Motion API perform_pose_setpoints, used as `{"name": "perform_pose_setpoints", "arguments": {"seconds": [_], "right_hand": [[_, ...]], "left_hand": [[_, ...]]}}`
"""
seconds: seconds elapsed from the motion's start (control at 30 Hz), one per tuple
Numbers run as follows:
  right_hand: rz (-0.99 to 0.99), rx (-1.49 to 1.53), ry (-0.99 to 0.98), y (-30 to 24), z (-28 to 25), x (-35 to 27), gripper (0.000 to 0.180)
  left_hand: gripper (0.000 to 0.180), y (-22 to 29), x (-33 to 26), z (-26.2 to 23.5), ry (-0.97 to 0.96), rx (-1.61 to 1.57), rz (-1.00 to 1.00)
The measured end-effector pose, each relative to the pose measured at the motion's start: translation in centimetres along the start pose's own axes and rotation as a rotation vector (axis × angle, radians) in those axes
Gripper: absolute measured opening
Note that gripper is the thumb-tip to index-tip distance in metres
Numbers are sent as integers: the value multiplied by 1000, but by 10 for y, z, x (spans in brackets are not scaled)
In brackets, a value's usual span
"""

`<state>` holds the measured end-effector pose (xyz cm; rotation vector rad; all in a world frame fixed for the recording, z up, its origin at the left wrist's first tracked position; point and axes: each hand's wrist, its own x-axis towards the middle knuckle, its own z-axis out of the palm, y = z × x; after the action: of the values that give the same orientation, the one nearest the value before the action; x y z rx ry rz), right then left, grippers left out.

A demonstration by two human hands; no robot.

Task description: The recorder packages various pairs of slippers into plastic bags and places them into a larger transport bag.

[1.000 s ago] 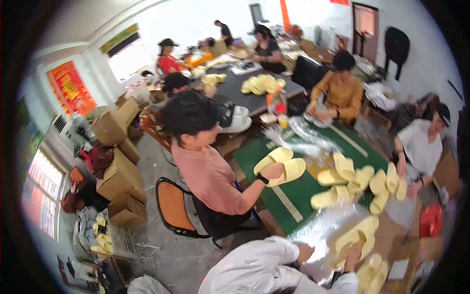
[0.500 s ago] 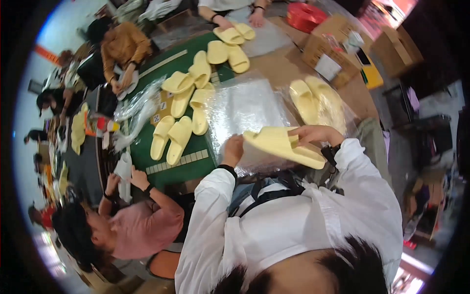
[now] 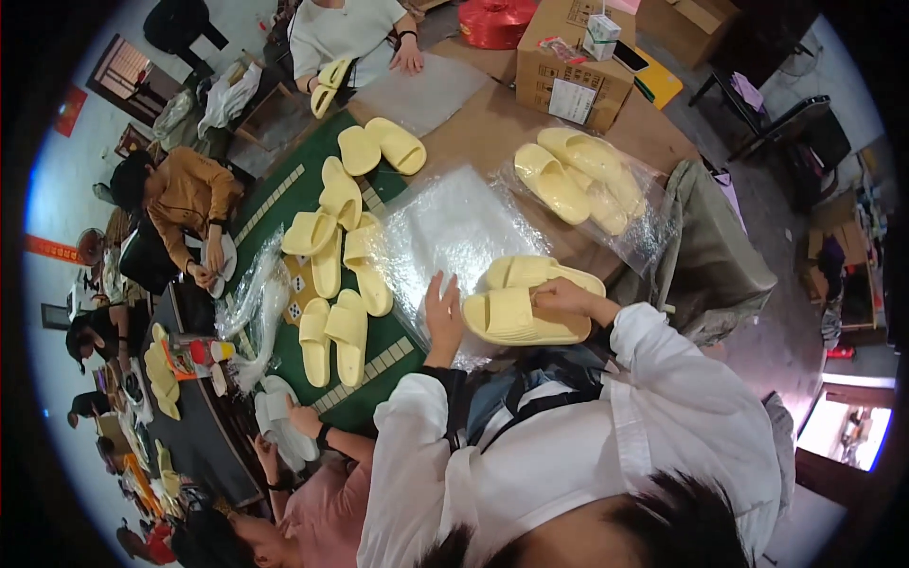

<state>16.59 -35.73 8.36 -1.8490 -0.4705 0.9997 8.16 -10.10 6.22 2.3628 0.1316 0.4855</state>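
A pair of pale yellow slippers lies side by side at the table's near edge, partly over the clear plastic bags point(image 3: 464, 213). My right hand point(image 3: 565, 298) grips the nearer slipper point(image 3: 500, 318), with the fingers at its strap opening. Just behind it is the farther slipper point(image 3: 521, 272); I cannot tell whether my hand touches that one. My left hand point(image 3: 442, 317) is raised over the plastic bags, to the left of the pair, its fingers stretched out and holding nothing.
Loose yellow slippers point(image 3: 347, 327) cover the green mat point(image 3: 284, 364) on the left. A clear bag of slippers point(image 3: 592, 185) lies at the right, before a cardboard box point(image 3: 578, 71). Red twine point(image 3: 494, 21) sits behind. Several co-workers handle footwear on the left and across.
The tilted slipper in my right hand has come down flat, and a second one now shows beside it. My left hand has opened, apart from the slipper. A person across has lifted slippers leftward.
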Motion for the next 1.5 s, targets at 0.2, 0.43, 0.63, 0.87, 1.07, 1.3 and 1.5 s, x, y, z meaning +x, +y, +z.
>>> {"name": "perform_pose_setpoints", "arguments": {"seconds": [0.2, 0.43, 0.63, 0.87, 1.07, 1.3, 1.5], "right_hand": [[-350, -367, 349, -3, 36, 8, 54], [-427, -426, 562, -8, 55, 41, 64], [-481, -328, 757, -32, 41, 54, 44], [-406, -488, 704, -43, -7, 69, 49], [-577, -724, 605, -45, -26, 120, 49], [-626, -327, 72, -83, -78, -10, 55], [-741, -1073, 441, -81, -105, 7, 83]], "left_hand": [[31, 30, -8, -11, -171, -36, 244], [32, 71, -4, -27, -133, 6, 325], [38, 43, -12, -10, -7, -173, -42], [41, 79, -13, 2, -481, -180, -448], [35, 101, -22, 32, -462, -929, -554], [30, 124, 46, 39, -59, -1038, -541], [28, 184, 57, 28, -307, -954, -321]]}}
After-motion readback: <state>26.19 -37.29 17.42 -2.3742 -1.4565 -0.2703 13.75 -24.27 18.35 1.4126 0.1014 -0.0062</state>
